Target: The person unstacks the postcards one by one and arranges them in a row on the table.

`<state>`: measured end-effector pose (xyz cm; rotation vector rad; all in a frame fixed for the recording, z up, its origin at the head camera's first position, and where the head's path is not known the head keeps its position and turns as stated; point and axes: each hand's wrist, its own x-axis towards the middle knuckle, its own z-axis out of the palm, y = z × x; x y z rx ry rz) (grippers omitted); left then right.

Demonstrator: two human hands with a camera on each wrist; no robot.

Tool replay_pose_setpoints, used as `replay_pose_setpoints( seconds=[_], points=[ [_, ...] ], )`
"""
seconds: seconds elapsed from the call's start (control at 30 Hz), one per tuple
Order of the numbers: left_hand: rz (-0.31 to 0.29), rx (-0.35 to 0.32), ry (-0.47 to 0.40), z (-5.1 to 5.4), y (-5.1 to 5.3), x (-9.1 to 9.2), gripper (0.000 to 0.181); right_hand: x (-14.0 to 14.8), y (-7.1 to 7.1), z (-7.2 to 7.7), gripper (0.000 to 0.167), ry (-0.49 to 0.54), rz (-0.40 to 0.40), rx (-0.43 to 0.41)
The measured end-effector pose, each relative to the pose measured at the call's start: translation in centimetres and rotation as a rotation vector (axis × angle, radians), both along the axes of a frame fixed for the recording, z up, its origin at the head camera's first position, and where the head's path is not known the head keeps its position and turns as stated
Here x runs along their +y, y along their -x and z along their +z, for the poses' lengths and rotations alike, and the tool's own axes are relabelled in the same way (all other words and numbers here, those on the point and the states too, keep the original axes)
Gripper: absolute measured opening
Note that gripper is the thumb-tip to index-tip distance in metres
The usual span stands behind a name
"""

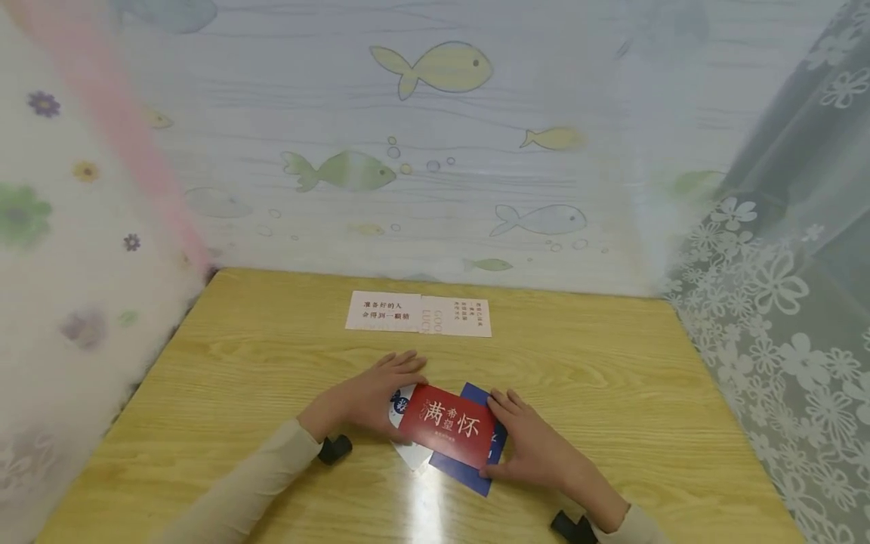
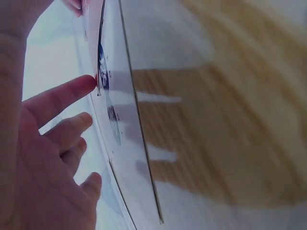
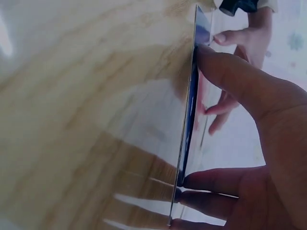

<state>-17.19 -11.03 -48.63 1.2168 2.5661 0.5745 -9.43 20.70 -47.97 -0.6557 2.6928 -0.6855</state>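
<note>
A red card (image 1: pixel 445 442) with white characters lies uppermost on the wooden table, over a blue card (image 1: pixel 462 476) and a white card (image 1: pixel 410 455) with a dark blue mark. My left hand (image 1: pixel 367 397) holds the red card's left end, its fingers at the far corner; in the left wrist view a fingertip (image 2: pixel 88 84) touches an edge. The right hand (image 1: pixel 533 442) grips the opposite end between thumb and fingers; in the right wrist view its thumb (image 3: pixel 225 67) presses near one corner. My left hand partly covers the white card.
Two pale printed cards, a left one (image 1: pixel 384 311) and a right one (image 1: pixel 457 316), lie side by side near the back of the table (image 1: pixel 598 363). Behind stands a fish-patterned curtain (image 1: pixel 435 151); flowered lace (image 1: pixel 782 363) hangs on the right.
</note>
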Motion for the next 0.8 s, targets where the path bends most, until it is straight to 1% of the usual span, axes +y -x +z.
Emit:
replay_pose_setpoints(
  seconds=[0.1,0.17,0.33,0.53,0.73,0.8],
  points=[
    [-0.003,0.022,-0.023,-0.2,0.0,0.2,0.077,0.0,0.0,0.0,0.106,-0.003,-0.002,-0.002],
    [-0.001,0.03,-0.031,-0.2,0.0,0.3,0.074,0.0,0.0,0.0,0.106,-0.007,-0.002,-0.002],
    [0.004,0.035,-0.047,-0.1,-0.3,0.4,0.073,-0.1,0.1,-0.1,0.107,-0.019,-0.006,0.005],
    [0.011,0.014,-0.083,0.1,-0.6,0.6,0.074,-0.3,0.1,0.0,0.105,-0.071,0.009,0.078],
    [0.015,0.033,-0.129,0.5,-1.1,0.8,0.077,-0.5,-0.2,0.1,0.103,-0.091,0.04,0.11],
    [0.019,0.041,-0.129,0.7,-1.3,0.9,0.077,-0.6,-0.2,0.1,0.102,-0.089,0.04,0.124]
  ],
)
